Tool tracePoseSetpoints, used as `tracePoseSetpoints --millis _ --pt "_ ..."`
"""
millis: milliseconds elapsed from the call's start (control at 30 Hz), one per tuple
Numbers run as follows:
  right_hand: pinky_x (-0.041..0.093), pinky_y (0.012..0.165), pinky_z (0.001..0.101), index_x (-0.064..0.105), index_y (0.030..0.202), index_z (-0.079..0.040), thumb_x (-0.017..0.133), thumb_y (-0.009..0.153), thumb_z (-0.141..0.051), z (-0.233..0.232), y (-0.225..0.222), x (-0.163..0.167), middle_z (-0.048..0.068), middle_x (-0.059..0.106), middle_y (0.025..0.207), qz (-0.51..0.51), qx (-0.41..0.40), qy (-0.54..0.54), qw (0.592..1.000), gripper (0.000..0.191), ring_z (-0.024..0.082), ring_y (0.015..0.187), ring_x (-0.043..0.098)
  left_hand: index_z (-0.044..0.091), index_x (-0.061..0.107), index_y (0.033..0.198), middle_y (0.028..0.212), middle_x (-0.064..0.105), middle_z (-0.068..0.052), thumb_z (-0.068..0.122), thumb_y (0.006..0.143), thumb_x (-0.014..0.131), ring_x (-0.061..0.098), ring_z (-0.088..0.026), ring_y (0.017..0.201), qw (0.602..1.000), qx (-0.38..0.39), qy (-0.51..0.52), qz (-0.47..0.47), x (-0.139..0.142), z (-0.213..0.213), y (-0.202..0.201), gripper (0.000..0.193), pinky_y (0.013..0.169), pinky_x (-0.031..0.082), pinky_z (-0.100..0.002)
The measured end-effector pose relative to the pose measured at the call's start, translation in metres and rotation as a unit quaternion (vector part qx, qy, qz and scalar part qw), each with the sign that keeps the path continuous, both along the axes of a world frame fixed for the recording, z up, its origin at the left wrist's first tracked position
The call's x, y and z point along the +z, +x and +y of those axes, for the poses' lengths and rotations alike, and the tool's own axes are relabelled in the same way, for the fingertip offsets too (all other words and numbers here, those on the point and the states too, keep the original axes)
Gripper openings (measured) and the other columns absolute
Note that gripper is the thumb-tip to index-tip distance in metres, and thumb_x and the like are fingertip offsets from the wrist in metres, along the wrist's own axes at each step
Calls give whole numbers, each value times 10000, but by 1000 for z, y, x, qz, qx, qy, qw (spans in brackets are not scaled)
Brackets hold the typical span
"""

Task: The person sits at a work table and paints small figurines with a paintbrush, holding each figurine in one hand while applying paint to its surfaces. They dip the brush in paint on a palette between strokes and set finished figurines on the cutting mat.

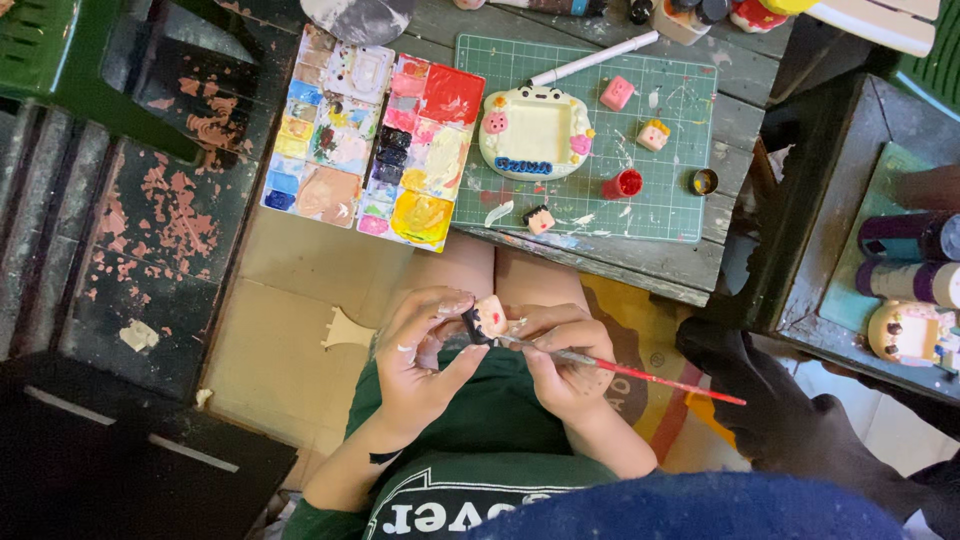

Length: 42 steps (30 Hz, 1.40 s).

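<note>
The left hand is pinching a small figurine over the lap, while the right hand is gripping a red-handled paintbrush, its tip touching the figurine; a paint palette is sitting on the table beyond.

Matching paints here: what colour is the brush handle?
Red, on the brush in the right hand; head view.
</note>
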State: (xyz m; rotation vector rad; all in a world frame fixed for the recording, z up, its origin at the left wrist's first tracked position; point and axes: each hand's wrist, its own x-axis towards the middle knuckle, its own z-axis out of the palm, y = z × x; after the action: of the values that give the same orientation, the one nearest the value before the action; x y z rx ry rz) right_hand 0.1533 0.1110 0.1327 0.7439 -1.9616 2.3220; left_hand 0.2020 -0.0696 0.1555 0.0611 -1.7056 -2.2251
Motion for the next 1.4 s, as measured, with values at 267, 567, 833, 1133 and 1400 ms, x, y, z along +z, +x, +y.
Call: tracePoseSetpoints --millis 267,567,833,1133,1400 --pt "619 931 385 506 1090 -50 643 981 26 -2 -1 2 182 665 1098 14 -1 5 1000 191 274 1089 702 -60 617 1283 1331 551 -149 -98 894 763 637 -236 1254 1000 -1 1 8 2 1 -2 417 1057 597 -368" --pt "636 897 368 500 1093 -42 628 980 41 -3 -6 5 184 647 1098 -1 15 -18 1000 189 257 1071 705 -57 613 1296 1344 544 -147 -114 889 753 626 -242 1274 1000 0 7 1 -1 1 -3 435 1071 582 -369" --pt "635 853 350 485 1095 -41 621 983 43 -2 -5 4 185 641 1089 -8 11 -9 1000 195 217 974 691 -50 599 1303 1352 541 -143 -111 885 755 624 -238 1274 1000 3 22 -8 -5 2 -1 450 1061 582 -366" --pt "639 829 332 475 1105 -44 621 995 32 -1 -4 0 180 632 1079 -7 13 -19 1000 198 204 912 697 -43 584 1308 1350 543 -138 -87 899 756 625 -236 1270 999 -1 51 -11 -11 3 1 446 1072 571 -374" --pt "621 889 361 497 1110 -54 643 984 18 -1 -5 -1 181 657 1084 23 -14 -4 1000 206 225 957 707 -47 582 1300 1351 539 -137 -92 895 755 620 -235 1276 998 -4 63 -14 -11 2 -1 443 1078 566 -378"
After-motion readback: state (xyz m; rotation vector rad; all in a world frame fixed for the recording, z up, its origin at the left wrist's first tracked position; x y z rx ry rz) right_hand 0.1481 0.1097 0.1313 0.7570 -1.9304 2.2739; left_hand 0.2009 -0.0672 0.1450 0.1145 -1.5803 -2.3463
